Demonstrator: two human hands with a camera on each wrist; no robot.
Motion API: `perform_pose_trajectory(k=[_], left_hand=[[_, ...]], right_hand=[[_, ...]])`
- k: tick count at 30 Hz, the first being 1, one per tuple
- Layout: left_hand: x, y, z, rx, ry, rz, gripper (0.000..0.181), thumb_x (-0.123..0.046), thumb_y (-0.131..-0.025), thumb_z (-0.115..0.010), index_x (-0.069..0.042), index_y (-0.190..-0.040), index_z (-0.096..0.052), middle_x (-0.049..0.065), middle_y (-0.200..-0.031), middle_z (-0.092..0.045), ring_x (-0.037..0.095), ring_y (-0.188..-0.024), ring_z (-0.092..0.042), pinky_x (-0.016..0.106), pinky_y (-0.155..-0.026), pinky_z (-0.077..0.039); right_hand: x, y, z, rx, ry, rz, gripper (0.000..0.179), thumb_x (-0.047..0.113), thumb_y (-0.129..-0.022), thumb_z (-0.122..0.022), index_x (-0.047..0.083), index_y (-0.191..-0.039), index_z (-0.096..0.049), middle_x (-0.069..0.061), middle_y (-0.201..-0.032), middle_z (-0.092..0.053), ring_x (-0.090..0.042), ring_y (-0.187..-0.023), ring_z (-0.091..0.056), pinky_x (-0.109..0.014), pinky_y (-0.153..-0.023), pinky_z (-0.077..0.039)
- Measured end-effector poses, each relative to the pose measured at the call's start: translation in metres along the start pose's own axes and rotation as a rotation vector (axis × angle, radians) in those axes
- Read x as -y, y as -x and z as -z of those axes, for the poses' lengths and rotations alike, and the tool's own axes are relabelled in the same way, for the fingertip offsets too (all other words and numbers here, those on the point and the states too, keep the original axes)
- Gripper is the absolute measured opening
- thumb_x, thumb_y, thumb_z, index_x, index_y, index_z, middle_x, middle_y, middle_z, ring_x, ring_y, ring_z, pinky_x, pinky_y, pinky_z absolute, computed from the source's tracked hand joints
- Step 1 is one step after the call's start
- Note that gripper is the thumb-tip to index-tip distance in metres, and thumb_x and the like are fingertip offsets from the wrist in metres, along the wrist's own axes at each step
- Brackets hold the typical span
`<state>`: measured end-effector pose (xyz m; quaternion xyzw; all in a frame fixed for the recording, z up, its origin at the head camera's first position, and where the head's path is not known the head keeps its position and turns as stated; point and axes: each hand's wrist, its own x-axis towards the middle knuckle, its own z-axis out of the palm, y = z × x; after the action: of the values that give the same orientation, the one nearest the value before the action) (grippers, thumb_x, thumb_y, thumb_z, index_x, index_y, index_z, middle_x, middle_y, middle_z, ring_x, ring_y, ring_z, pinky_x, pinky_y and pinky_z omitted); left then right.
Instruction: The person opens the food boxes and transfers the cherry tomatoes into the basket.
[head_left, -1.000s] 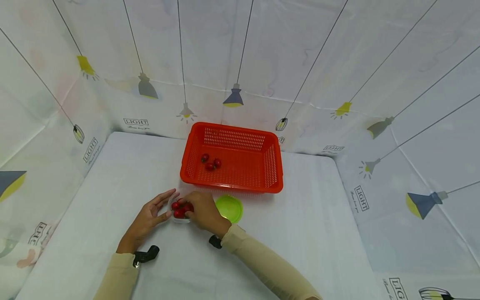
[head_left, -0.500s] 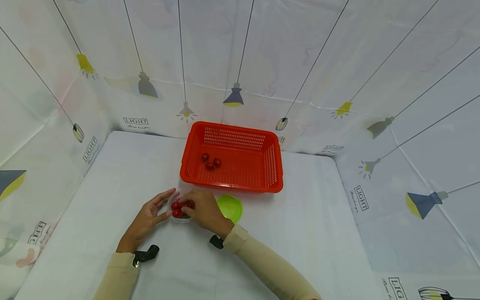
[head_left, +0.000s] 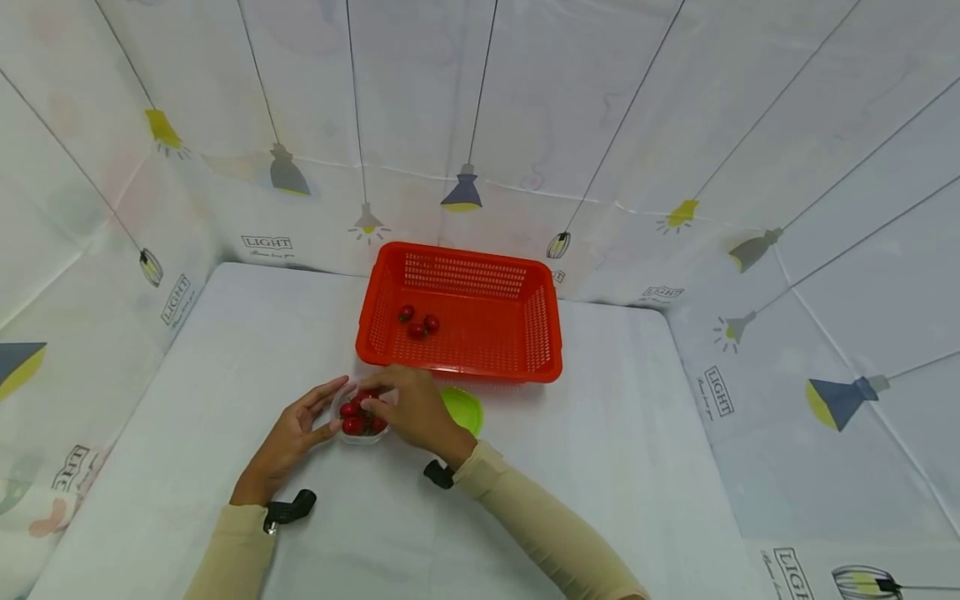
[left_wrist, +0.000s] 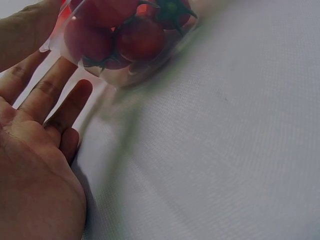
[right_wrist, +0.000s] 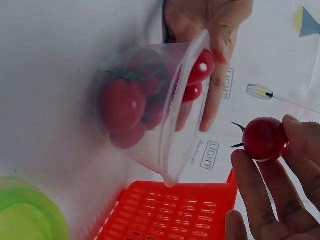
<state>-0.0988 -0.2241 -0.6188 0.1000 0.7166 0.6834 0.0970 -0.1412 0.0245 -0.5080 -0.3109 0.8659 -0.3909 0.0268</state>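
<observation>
A clear plastic tub (right_wrist: pixel 150 161) stands on the white table with several cherry tomatoes (right_wrist: pixel 121 105) inside. My left hand (head_left: pixel 292 433) holds it from the left, thumb at the rim and fingers round the far side. In the left wrist view the tub (left_wrist: pixel 118 79) and its tomatoes fill the top. Just off the tub's open mouth, my right hand (head_left: pixel 422 414) pinches one cherry tomato (right_wrist: pixel 264 138) between thumb and fingertips; its green stem points toward the tub in the right wrist view.
Behind the hands stands a red perforated basket (head_left: pixel 457 371), with several cherry tomatoes (head_left: pixel 417 331) in its left part. A lime-green lid (head_left: pixel 467 408) lies on the table, partly behind the right hand. Printed white sheets form walls around the table.
My right hand has drawn back slightly up and to the right from inside the tub, with a tomato in its fingers. My left hand stays at the tub. The head view has shifted slightly.
</observation>
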Motion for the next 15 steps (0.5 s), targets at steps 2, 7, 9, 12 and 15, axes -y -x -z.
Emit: perform_pose_trajectory(k=[2,7,9,12,15], left_hand=[[0.000,0.001,0.000,-0.005,0.003,0.003,0.067,-0.007,-0.104,-0.067,-0.012,-0.165,-0.038,0.011,-0.174,-0.034,0.001,-0.154,-0.036,0.009,-0.113,-0.041],[-0.003,0.002,-0.001,-0.019,0.007,0.032,0.067,-0.009,-0.104,-0.068,-0.016,-0.164,-0.040,0.004,-0.173,-0.037,0.002,-0.155,-0.035,0.009,-0.114,-0.039],[-0.003,0.002,-0.001,-0.023,0.006,0.041,0.067,-0.010,-0.104,-0.068,-0.018,-0.164,-0.041,0.002,-0.173,-0.038,0.002,-0.155,-0.035,0.009,-0.115,-0.039],[-0.004,0.002,-0.001,-0.025,0.000,0.038,0.066,-0.009,-0.104,-0.068,-0.019,-0.164,-0.041,0.002,-0.173,-0.037,0.004,-0.156,-0.034,0.009,-0.115,-0.038],[-0.005,0.001,-0.001,-0.025,-0.010,0.033,0.066,-0.009,-0.104,-0.067,-0.019,-0.164,-0.041,0.003,-0.173,-0.037,0.007,-0.157,-0.033,0.009,-0.116,-0.038]], right_hand=[[0.001,-0.001,0.003,-0.013,-0.024,0.004,0.029,0.023,-0.097,-0.081,0.013,-0.124,-0.080,0.002,-0.119,-0.080,-0.012,-0.106,-0.074,-0.030,-0.095,-0.063],[0.003,-0.003,0.012,-0.049,-0.110,-0.021,0.027,0.022,-0.096,-0.081,0.012,-0.122,-0.081,0.002,-0.118,-0.080,-0.007,-0.106,-0.073,-0.030,-0.095,-0.063],[0.005,-0.004,0.016,-0.067,-0.147,-0.025,0.027,0.022,-0.096,-0.082,0.012,-0.121,-0.081,0.002,-0.117,-0.080,-0.007,-0.104,-0.073,-0.028,-0.092,-0.063],[0.007,-0.007,0.022,-0.093,-0.195,-0.026,0.027,0.023,-0.095,-0.082,0.014,-0.121,-0.081,0.003,-0.117,-0.080,-0.007,-0.101,-0.073,-0.028,-0.088,-0.064],[0.007,-0.010,0.026,-0.126,-0.225,-0.022,0.027,0.024,-0.095,-0.081,0.015,-0.120,-0.082,0.004,-0.117,-0.080,-0.006,-0.100,-0.072,-0.032,-0.088,-0.064]])
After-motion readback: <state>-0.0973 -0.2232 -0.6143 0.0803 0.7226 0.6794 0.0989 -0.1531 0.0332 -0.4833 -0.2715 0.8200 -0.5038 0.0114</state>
